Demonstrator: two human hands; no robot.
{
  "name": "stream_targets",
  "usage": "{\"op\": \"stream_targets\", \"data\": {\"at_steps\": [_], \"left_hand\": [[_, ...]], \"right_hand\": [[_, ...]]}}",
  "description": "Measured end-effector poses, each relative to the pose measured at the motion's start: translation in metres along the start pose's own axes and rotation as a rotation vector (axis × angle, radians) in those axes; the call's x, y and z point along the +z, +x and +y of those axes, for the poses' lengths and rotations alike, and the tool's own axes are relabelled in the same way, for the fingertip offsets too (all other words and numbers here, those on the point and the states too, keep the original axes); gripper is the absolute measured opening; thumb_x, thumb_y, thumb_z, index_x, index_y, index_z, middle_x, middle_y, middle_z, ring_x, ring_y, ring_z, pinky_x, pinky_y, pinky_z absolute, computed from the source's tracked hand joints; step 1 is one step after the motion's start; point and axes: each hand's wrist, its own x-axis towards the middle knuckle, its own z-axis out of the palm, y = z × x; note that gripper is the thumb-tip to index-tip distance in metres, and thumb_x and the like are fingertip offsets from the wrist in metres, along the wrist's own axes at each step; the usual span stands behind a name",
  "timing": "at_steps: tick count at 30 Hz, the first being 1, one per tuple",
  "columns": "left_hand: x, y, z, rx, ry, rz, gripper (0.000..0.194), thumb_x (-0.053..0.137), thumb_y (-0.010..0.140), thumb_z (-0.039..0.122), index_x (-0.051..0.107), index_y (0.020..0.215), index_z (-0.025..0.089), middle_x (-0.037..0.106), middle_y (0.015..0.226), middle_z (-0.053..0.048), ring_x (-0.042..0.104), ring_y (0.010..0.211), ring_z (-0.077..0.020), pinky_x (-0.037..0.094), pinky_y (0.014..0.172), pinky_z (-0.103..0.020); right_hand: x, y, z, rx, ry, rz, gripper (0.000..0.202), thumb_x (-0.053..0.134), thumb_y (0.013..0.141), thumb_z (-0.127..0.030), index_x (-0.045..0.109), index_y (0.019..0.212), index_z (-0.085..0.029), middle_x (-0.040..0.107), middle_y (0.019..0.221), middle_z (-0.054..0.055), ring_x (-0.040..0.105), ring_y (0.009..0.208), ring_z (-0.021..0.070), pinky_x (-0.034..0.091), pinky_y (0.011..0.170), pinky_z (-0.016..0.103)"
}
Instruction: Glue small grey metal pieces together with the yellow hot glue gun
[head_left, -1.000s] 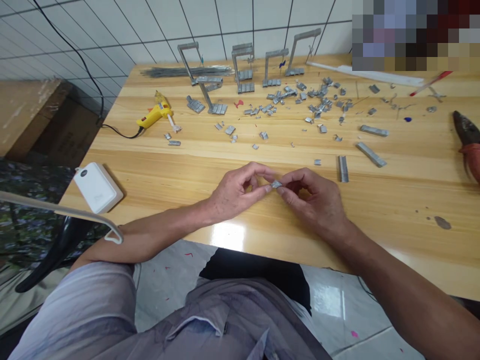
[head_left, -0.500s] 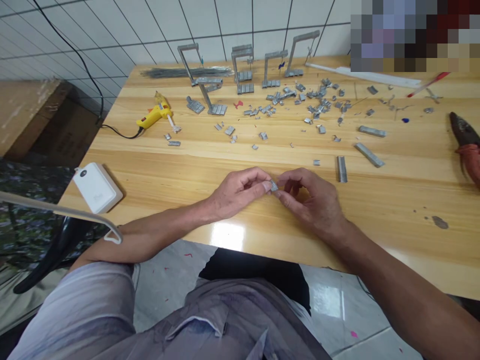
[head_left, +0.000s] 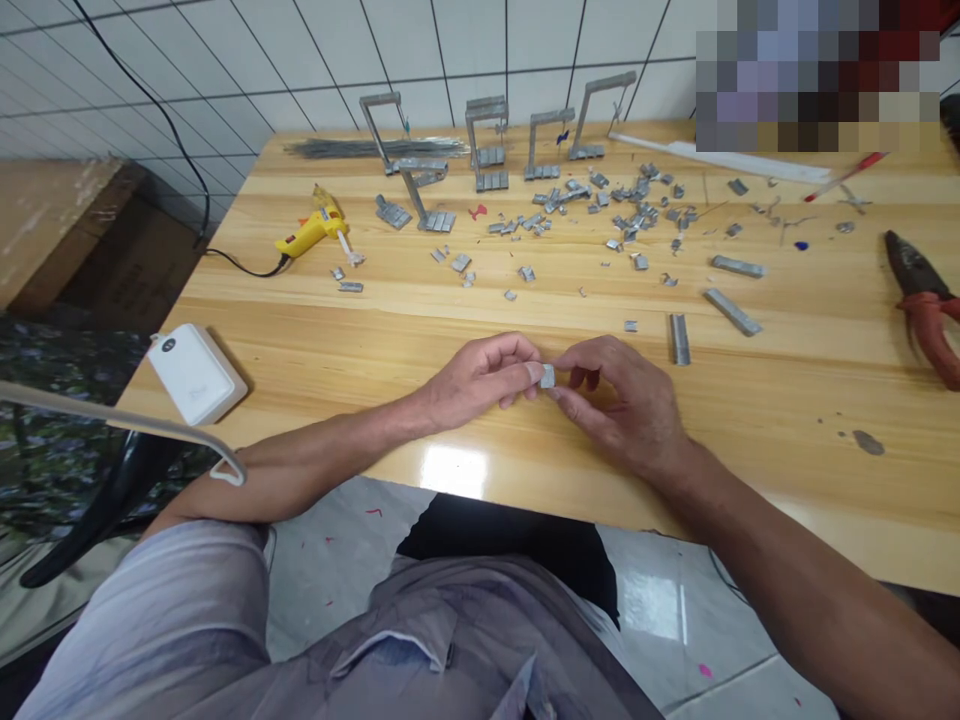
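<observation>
A small grey metal piece [head_left: 547,376] is held between my two hands above the front part of the wooden table [head_left: 337,340]. My left hand [head_left: 487,375] pinches its left side between thumb and index finger. From the right, my right hand [head_left: 626,400] has its thumb and index fingertip at the piece's right edge, with a gap between palm and fingers. Just behind my right hand, a small metal bit [head_left: 631,326] and a short metal channel [head_left: 680,339] lie on the wood.
Metal scraps [head_left: 637,215] lie scattered behind my hands, with metal frames [head_left: 491,145] standing near the wall. A yellow glue gun [head_left: 311,230] and a white box-shaped device [head_left: 196,375] are left; red-handled pliers [head_left: 926,310] lie right.
The small metal piece has turned, so its flat face now shows more squarely. Both hands stay nearly in place, and the view has shifted slightly, bringing more of the pliers into sight.
</observation>
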Motion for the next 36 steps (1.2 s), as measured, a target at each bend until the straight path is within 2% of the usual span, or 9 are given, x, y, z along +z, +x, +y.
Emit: {"op": "stream_targets", "data": {"at_steps": [4,11,21,26,28,33,36], "left_hand": [[0.000,0.000,-0.001,-0.022,0.020,0.012,0.034,0.085,0.096,0.049,0.071,0.094,0.018,0.074,0.078,-0.001,0.054,0.059,-0.0078,0.044,0.056,-0.023],[0.002,0.000,0.001,-0.053,0.047,0.038,0.041,0.088,0.091,0.056,0.070,0.090,0.019,0.073,0.075,0.000,0.055,0.060,-0.0083,0.043,0.055,-0.023],[0.001,0.003,0.000,-0.060,0.072,0.013,0.043,0.087,0.091,0.058,0.069,0.091,0.019,0.072,0.074,0.001,0.056,0.062,-0.0092,0.040,0.056,-0.023],[0.001,0.004,-0.003,-0.028,0.086,0.015,0.042,0.083,0.094,0.058,0.068,0.101,0.019,0.070,0.074,0.002,0.053,0.058,-0.0091,0.040,0.057,-0.025],[0.000,0.004,-0.006,0.016,0.094,0.054,0.041,0.084,0.094,0.056,0.064,0.102,0.021,0.066,0.073,0.005,0.050,0.057,-0.0090,0.038,0.056,-0.026],[-0.007,0.008,-0.005,0.212,0.194,0.244,0.043,0.070,0.100,0.053,0.050,0.077,0.023,0.051,0.069,0.006,0.044,0.062,-0.0101,0.037,0.062,-0.028],[-0.011,0.009,0.000,0.256,0.269,0.326,0.050,0.064,0.102,0.054,0.041,0.070,0.024,0.042,0.069,0.005,0.041,0.065,-0.0120,0.038,0.065,-0.029]], "right_hand": [[0.000,-0.001,0.001,0.002,-0.037,-0.022,0.020,0.076,0.104,-0.024,0.074,0.124,-0.029,0.081,0.097,0.001,0.072,0.073,0.0175,0.060,0.066,0.032],[0.000,-0.005,0.004,-0.017,-0.085,-0.036,0.024,0.076,0.105,-0.025,0.073,0.128,-0.030,0.083,0.105,0.003,0.073,0.076,0.0182,0.061,0.067,0.033],[-0.001,-0.003,0.007,-0.084,-0.111,-0.034,0.025,0.077,0.104,-0.020,0.072,0.126,-0.028,0.081,0.099,0.002,0.073,0.075,0.0182,0.058,0.065,0.031],[-0.002,-0.002,0.008,-0.104,-0.129,-0.006,0.024,0.077,0.103,-0.018,0.072,0.123,-0.028,0.081,0.097,0.002,0.072,0.074,0.0183,0.056,0.066,0.033],[-0.002,-0.001,0.009,-0.100,-0.138,0.019,0.024,0.079,0.101,-0.017,0.073,0.122,-0.028,0.081,0.096,0.002,0.072,0.074,0.0180,0.056,0.066,0.033],[-0.004,0.001,0.013,-0.060,-0.155,0.069,0.019,0.079,0.102,-0.020,0.075,0.119,-0.028,0.079,0.093,0.001,0.070,0.072,0.0177,0.055,0.066,0.033],[-0.004,0.001,0.015,-0.045,-0.167,0.073,0.017,0.080,0.102,-0.021,0.075,0.116,-0.028,0.077,0.089,0.000,0.068,0.071,0.0172,0.056,0.067,0.033]]}}
